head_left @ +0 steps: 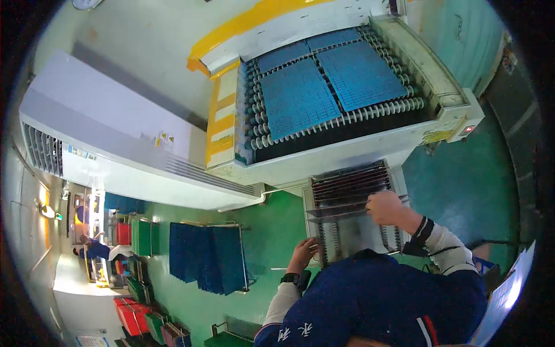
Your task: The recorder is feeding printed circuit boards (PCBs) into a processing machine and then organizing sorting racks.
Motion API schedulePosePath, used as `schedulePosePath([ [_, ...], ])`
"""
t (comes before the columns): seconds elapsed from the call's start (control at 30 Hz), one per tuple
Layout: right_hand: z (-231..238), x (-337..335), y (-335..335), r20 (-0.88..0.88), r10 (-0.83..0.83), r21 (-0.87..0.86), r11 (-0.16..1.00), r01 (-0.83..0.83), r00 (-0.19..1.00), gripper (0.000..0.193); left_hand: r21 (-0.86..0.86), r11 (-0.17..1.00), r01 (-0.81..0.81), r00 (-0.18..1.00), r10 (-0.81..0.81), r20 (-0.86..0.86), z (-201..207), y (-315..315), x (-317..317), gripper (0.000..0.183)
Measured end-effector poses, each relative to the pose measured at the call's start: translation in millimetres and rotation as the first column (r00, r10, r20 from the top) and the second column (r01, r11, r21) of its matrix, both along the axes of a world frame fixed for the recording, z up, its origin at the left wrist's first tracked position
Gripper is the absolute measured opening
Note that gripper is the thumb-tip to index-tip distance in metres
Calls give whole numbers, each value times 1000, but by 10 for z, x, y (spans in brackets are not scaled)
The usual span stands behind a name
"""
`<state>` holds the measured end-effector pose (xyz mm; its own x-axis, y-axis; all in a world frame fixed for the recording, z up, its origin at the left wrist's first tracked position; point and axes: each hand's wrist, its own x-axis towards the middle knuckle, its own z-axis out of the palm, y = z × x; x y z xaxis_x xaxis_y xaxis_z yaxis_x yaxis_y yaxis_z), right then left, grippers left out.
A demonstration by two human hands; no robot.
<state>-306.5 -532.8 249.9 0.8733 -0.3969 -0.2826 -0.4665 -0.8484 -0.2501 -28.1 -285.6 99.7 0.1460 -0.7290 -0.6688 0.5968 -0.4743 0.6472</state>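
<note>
A slotted rack point(310, 202) stands right in front of me, with several thin boards point(350, 188) upright in its far part. Nearer, one dark thin board point(338, 214) spans the rack from side to side. My right hand point(384, 208) is over the right part of this board, its fingers curled together by the upper edge; what they pinch is too small to tell. My left hand point(304, 254) is at the rack's near left side. Its fingers are bent inward against the side, and what they grip is hidden.
Beyond the rack, a roller conveyor point(341, 121) carries several blue panels point(300, 98). A long white cabinet point(127, 133) stands left. Farther left on the green floor are a rack of dark blue boards point(207, 257), red and green racks, and another person point(98, 250).
</note>
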Motion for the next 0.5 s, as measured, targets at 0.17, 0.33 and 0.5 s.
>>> schedulePosePath([
  [0.17,261,-93,-158,314,-130,37,991,125,940,22,-24,990,141,985,-142,-97,94,-315,-35,44],
  [0.33,380,-85,-264,363,-604,503,768,397,710,24,-133,947,293,950,-304,-69,404,-550,-140,57],
  [0.5,411,251,-272,122,-878,928,267,261,463,24,-310,903,297,927,-351,-134,407,-494,-50,59],
])
